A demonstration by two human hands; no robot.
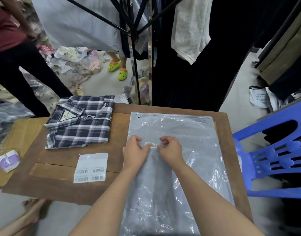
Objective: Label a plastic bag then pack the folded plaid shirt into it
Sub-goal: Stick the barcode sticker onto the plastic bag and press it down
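A small white barcode sticker point(151, 144) lay on the clear plastic bag point(180, 133), pinned between the left hand point(135, 151) and right hand point(170, 149); its print was too small to read. Four more barcode labels sat on a white sheet point(91, 167) on the wooden table point(61, 159), digits illegible. The plaid shirt point(81, 123) carried a red embroidered chest logo and a neck tag point(66, 116) showing part of a word, roughly "ISTE". A white bag point(258, 97) on the floor bore unreadable print.
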